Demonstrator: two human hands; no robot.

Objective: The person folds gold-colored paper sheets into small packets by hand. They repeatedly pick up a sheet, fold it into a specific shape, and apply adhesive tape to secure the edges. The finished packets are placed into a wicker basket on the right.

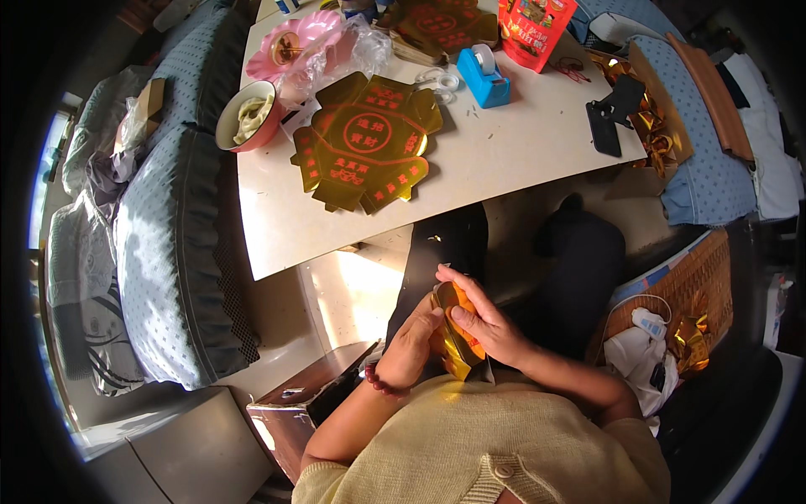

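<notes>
Above my lap, a partly folded gold foil card (457, 361) with an orange-red inner patch is held between my two hands. My left hand (409, 343) closes round its left side, thumb on the near face, a dark red bead bracelet on the wrist. From the other side my right hand (492, 333) presses it, thumb over the face and fingers along the top. The fingers hide much of its shape. On the table lie flat gold foil cards (347, 144), die-cut with flaps and printed in red.
On the white table (520, 139) are a blue tape dispenser (484, 80), a clear tape roll (438, 81), a pink bowl (252, 122), a pink scalloped dish (290, 49), a red pouch (535, 32) and a black phone (603, 128). Folded gold pieces fill a box (684, 113) at right.
</notes>
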